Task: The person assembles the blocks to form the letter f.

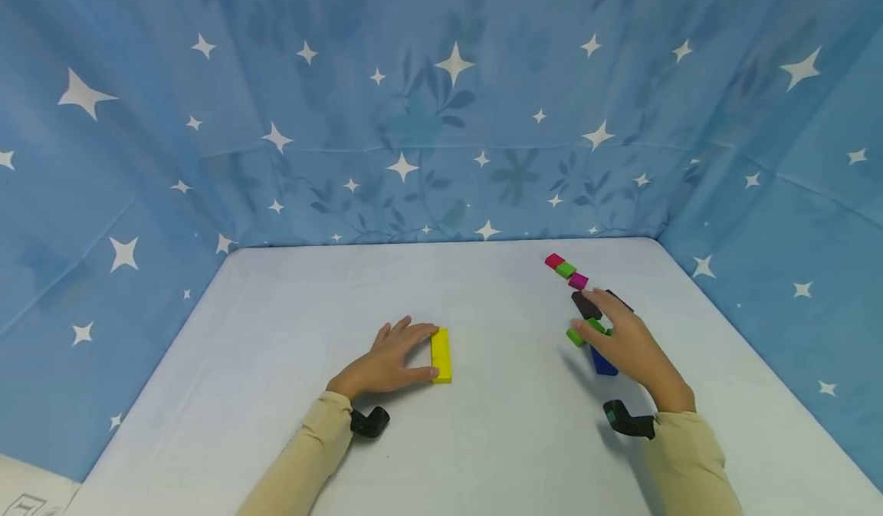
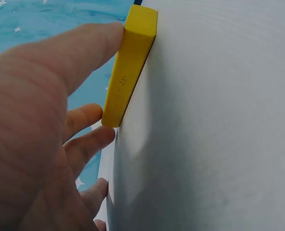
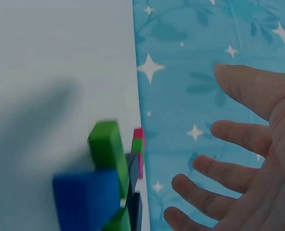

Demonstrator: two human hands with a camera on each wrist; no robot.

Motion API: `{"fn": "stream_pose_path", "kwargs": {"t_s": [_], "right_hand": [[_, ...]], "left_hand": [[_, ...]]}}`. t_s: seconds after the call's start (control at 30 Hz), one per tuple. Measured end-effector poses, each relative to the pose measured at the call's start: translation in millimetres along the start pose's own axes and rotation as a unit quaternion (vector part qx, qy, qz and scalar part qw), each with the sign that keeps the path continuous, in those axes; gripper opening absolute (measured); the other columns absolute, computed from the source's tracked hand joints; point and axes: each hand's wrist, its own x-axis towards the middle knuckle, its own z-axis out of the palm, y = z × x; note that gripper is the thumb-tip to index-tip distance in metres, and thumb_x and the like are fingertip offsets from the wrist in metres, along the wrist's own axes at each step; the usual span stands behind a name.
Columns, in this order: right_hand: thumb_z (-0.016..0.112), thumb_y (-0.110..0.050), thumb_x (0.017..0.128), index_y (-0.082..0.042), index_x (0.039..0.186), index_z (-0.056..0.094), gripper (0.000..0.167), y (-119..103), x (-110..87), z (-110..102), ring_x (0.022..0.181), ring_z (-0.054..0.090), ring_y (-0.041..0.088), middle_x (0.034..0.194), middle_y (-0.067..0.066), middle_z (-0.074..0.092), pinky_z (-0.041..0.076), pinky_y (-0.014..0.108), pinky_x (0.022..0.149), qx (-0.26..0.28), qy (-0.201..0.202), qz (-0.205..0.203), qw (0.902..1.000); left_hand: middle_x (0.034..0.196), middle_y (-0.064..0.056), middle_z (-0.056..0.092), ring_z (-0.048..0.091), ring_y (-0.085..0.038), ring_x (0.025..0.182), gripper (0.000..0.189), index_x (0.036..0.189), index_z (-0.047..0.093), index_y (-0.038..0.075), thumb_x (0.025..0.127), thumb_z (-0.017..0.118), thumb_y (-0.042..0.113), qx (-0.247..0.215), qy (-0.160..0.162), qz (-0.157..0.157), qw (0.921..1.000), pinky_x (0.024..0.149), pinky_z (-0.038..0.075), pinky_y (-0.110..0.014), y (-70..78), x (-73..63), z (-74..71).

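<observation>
A long yellow block (image 1: 442,355) lies on the white table, pointing away from me. My left hand (image 1: 386,361) pinches it lengthwise, thumb by the near end and fingertips at the far end; the left wrist view shows the same contact on the yellow block (image 2: 132,62). Over a group of blocks on the right hovers my right hand (image 1: 626,343), fingers spread and relaxed, holding nothing. Beneath it are a blue block (image 1: 605,363), green blocks (image 1: 576,337) and dark blocks (image 1: 585,304), partly hidden by the hand. The right wrist view shows the blue block (image 3: 84,202) beside a green block (image 3: 105,142).
Beyond the dark blocks, a magenta block (image 1: 579,281), a green block (image 1: 566,270) and a red block (image 1: 554,261) form a slanting row. A blue curtain (image 1: 441,117) with stars surrounds the back and sides of the white table (image 1: 331,286).
</observation>
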Motion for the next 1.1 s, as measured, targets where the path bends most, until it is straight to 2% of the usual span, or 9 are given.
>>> {"fn": "stream_pose_path", "kwargs": {"t_s": [0.2,0.33,0.4,0.57,0.83,1.1], "right_hand": [[0.065,-0.042,0.108,-0.003,0.166,0.034,0.077,24,-26.3,-12,0.150,0.025,0.063,0.170,0.033,0.022,0.029,0.085,0.107,-0.001,0.002,0.027,0.9996],[0.068,-0.039,0.107,-0.001,0.166,0.033,0.079,35,-38.5,-18,0.150,0.023,0.063,0.170,0.033,0.022,0.028,0.086,0.105,0.017,0.011,0.034,0.9992],[0.069,-0.036,0.106,0.000,0.166,0.033,0.079,39,-42.9,-20,0.148,0.027,0.061,0.169,0.033,0.023,0.030,0.084,0.107,0.026,0.015,0.031,0.9991],[0.070,-0.031,0.106,0.001,0.164,0.035,0.075,50,-47.6,-23,0.142,0.036,0.059,0.165,0.035,0.028,0.033,0.081,0.108,0.038,0.014,0.038,0.9985],[0.074,-0.026,0.103,0.007,0.156,0.043,0.070,68,-51.3,-20,0.136,0.041,0.057,0.155,0.036,0.038,0.036,0.077,0.108,0.050,-0.005,0.047,0.9976],[0.078,-0.023,0.099,0.012,0.145,0.054,0.063,75,-56.9,-17,0.127,0.050,0.054,0.145,0.035,0.046,0.043,0.074,0.104,0.023,0.003,0.055,0.9982]], "left_hand": [[0.170,-0.006,0.039,0.011,-0.042,0.162,0.076,0.165,0.043,0.016,0.102,0.069,0.050,0.010,-0.004,-0.005,0.9999,0.127,-0.001,-0.063,-1.5,0.2,-0.5],[0.171,-0.005,0.038,0.011,-0.041,0.162,0.075,0.165,0.042,0.018,0.102,0.069,0.050,0.017,-0.009,-0.011,0.9998,0.128,-0.002,-0.062,-3.0,-0.1,-1.9],[0.171,-0.005,0.038,0.011,-0.041,0.162,0.075,0.166,0.042,0.019,0.103,0.069,0.051,0.017,-0.011,-0.011,0.9997,0.128,-0.002,-0.062,-3.2,-0.1,-2.5],[0.171,-0.006,0.037,0.010,-0.042,0.162,0.076,0.166,0.042,0.018,0.103,0.068,0.051,0.011,-0.009,-0.007,0.9999,0.127,-0.003,-0.062,-3.9,-0.6,-3.3],[0.171,-0.005,0.038,0.011,-0.042,0.162,0.076,0.166,0.042,0.018,0.103,0.069,0.050,0.009,-0.004,-0.009,0.9999,0.128,-0.003,-0.062,-4.2,-2.4,-2.3],[0.170,-0.008,0.039,0.012,-0.045,0.161,0.076,0.165,0.043,0.015,0.102,0.070,0.050,0.003,-0.002,0.004,1.0000,0.127,-0.002,-0.064,-1.5,0.0,0.1]]}}
